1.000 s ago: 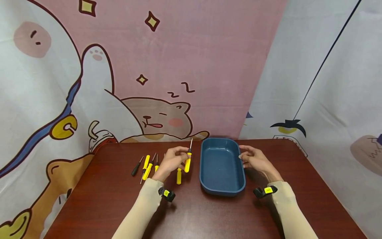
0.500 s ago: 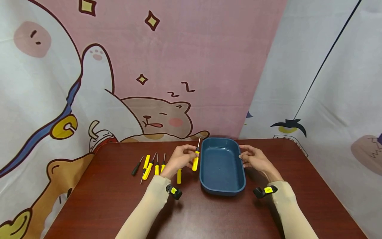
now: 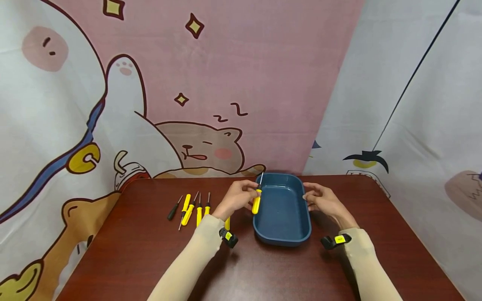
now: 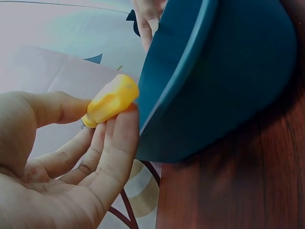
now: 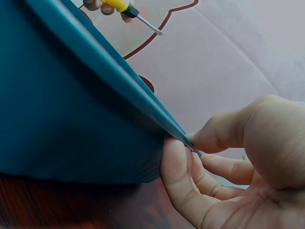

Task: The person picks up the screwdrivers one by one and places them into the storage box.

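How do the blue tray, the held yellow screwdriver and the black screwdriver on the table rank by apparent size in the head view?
1. Blue tray, clearly largest.
2. Held yellow screwdriver, gripped by the left hand at the tray's left rim.
3. Black screwdriver, leftmost on the table, looks slightly shorter, but the gap is small, so this order is unsure.

the left hand (image 3: 238, 198), pinching the yellow-handled screwdriver (image 3: 257, 203), has carried it rightward from above the table beside the loose screwdrivers (image 3: 192, 207) to the left rim of the blue tray (image 3: 282, 238), its tip now over the tray's far-left corner.
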`<action>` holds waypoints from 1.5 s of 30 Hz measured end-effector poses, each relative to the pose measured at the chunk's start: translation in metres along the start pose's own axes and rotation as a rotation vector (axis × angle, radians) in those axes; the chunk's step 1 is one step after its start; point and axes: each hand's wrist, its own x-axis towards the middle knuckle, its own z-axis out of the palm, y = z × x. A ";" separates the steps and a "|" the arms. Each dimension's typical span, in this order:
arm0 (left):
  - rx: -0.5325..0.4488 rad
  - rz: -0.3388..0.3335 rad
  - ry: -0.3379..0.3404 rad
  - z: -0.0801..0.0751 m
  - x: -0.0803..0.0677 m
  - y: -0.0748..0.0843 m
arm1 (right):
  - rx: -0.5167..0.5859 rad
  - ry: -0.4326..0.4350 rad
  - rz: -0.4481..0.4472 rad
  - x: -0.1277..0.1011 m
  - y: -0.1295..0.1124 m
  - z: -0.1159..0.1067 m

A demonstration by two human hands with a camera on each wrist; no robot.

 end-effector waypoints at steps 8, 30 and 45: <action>0.055 -0.013 -0.022 0.004 0.001 0.009 | 0.007 -0.007 -0.011 0.004 0.002 0.005; 0.205 -0.058 -0.071 0.044 0.021 0.030 | -0.027 0.000 -0.029 0.002 -0.002 0.000; 0.272 -0.164 -0.074 0.076 0.034 0.034 | -0.028 -0.004 -0.008 0.002 -0.001 -0.001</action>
